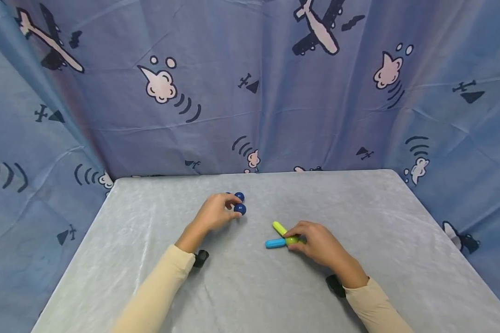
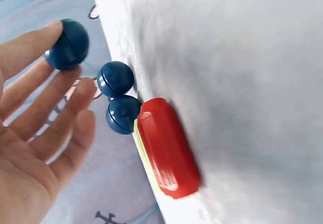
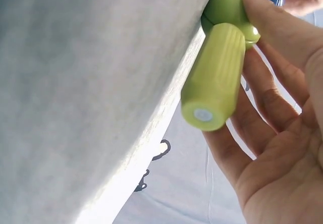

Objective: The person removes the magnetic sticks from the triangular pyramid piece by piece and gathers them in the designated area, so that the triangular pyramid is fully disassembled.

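Note:
My left hand (image 1: 214,212) pinches a dark blue ball (image 1: 240,209) between thumb and fingertips, just above the table. Beyond it, two more blue balls (image 2: 116,77) lie side by side near a red stick (image 2: 169,148). A yellow-green strip (image 2: 144,153) shows along the red stick's far side; my left hand hides both in the head view. With thumb and fingers, my right hand (image 1: 316,243) grips a green ball (image 3: 224,7). A blue stick (image 1: 276,243) and a yellow-green stick (image 1: 279,228) spread leftward from it. Another yellow-green stick (image 3: 214,77) points toward the right wrist.
Pale grey cloth covers the table (image 1: 241,286). Behind and at both sides hangs a blue curtain (image 1: 216,92) printed with planes and clouds. A dark wrist device sits on each wrist, the left one (image 1: 201,258) and the right one (image 1: 335,286).

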Motion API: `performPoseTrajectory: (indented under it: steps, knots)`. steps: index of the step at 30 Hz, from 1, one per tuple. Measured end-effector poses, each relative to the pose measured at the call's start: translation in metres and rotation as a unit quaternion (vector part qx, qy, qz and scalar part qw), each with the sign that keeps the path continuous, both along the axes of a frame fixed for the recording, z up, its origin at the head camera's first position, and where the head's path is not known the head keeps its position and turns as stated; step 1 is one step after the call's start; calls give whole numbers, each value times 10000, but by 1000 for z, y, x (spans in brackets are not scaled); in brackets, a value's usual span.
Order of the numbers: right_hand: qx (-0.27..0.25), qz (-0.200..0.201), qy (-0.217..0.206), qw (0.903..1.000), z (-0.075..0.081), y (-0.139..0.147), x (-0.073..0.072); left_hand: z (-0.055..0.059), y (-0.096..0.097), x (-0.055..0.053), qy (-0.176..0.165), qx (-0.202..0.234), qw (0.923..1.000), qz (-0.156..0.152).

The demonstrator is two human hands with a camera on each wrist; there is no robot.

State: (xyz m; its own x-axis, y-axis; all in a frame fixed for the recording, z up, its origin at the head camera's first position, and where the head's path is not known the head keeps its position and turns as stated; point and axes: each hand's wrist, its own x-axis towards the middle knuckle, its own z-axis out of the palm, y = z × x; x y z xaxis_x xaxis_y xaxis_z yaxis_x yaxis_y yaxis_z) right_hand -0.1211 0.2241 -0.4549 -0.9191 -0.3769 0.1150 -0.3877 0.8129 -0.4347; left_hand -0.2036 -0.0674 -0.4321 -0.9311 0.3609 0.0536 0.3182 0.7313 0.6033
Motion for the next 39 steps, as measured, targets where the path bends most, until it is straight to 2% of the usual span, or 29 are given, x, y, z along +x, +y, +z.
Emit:
performPoseTrajectory:
  steps: [4, 8, 13, 17, 20, 27, 39]
  knots:
    - [85, -3, -42, 10000, 1, -2, 0, 4, 8, -17, 74, -40, 9997, -211]
    - [165, -54, -90, 9998, 1, -2, -1, 3, 15, -35, 74, -99, 9991, -406]
    - [178, -130, -135, 9997, 2, -2, -1, -3, 20, -57, -16, -146, 9980, -621]
    - [136, -57, -71, 9999, 1, -2, -1, -10, 21, -68, -97, -189, 9981, -579]
    - [107, 7, -14, 9999, 0, -1, 0, -16, 21, -73, -196, -181, 9981, -560]
    - [86, -72, -19, 9999, 0, -3, 0, -27, 23, -76, -213, -104, 9968, -768]
    - [31, -36, -45, 10000, -1, -1, 0, -30, 24, -75, -317, -38, 9966, -766]
